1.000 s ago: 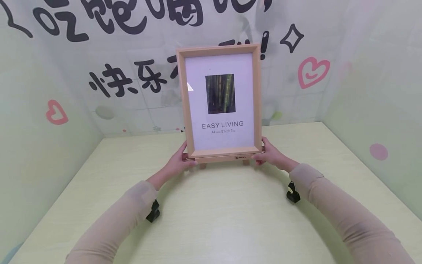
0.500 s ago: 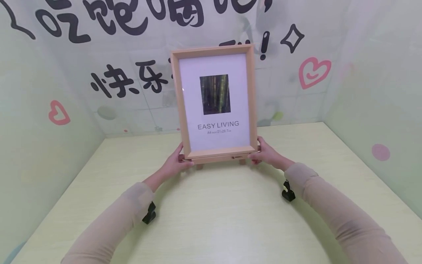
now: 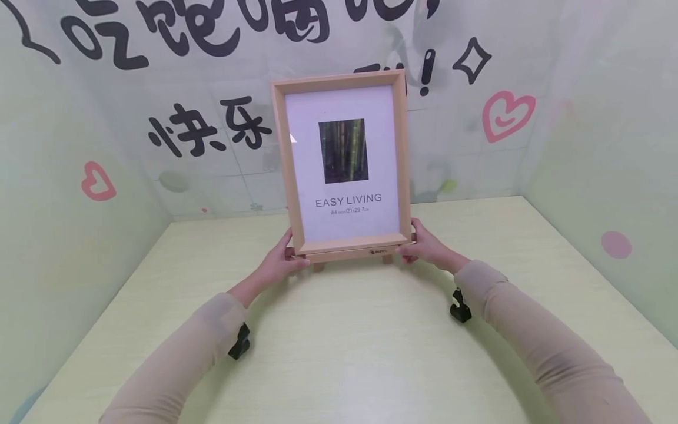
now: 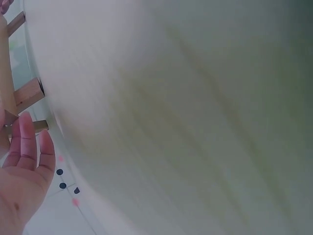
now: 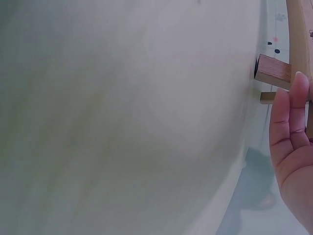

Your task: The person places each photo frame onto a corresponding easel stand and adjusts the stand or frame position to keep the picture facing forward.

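A light wood picture frame (image 3: 381, 224), showing a bamboo picture and the words EASY LIVING, leans slightly back on a small wooden tabletop easel (image 3: 344, 256). My left hand (image 3: 274, 264) grips the left end of the easel's ledge, thumb in front. At the ledge's right end, my right hand (image 3: 431, 248) grips it in the same way. The left wrist view has curved fingers of the left hand (image 4: 29, 171) beneath the ledge, beside an easel leg (image 4: 30, 94). Fingers of the right hand (image 5: 293, 132) lie near another easel leg (image 5: 273, 70) in the right wrist view.
The pale tabletop (image 3: 349, 353) carries the easel near its back edge. Behind stands a white wall covering (image 3: 212, 182) with black lettering and hearts. Pale side walls (image 3: 598, 153) bound the table left and right. Black wrist mounts (image 3: 461, 307) hang below the sleeves.
The easel, with the frame on it, has shifted a little to the left, and both hands have moved along with it. Their grip looks the same.
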A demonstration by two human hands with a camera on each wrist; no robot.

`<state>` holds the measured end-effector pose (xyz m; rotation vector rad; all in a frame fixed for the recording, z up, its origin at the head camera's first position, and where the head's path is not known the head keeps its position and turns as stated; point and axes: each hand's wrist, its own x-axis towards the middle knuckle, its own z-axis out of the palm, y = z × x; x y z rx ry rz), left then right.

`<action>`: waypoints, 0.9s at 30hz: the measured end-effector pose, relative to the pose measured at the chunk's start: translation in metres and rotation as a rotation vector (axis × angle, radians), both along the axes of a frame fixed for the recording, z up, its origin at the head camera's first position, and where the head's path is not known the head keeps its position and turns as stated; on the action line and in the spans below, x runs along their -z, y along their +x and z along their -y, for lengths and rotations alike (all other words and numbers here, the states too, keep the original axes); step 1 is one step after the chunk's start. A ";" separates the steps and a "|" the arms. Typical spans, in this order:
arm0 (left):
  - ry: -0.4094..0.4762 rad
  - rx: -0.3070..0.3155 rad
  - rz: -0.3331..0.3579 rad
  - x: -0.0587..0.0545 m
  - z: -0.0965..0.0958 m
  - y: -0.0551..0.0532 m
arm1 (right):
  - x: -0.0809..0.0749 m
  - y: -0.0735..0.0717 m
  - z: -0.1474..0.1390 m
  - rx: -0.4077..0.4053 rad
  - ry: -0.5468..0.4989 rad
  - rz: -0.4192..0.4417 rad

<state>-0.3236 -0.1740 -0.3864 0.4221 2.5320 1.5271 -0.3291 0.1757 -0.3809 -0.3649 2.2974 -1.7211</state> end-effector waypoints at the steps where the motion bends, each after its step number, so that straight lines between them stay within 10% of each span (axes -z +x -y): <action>1: 0.000 -0.002 -0.001 0.000 0.000 0.000 | 0.000 0.000 0.000 0.001 0.003 0.000; 27: -0.016 -0.018 -0.007 0.000 0.001 0.000 | -0.002 -0.001 -0.001 -0.028 0.038 0.018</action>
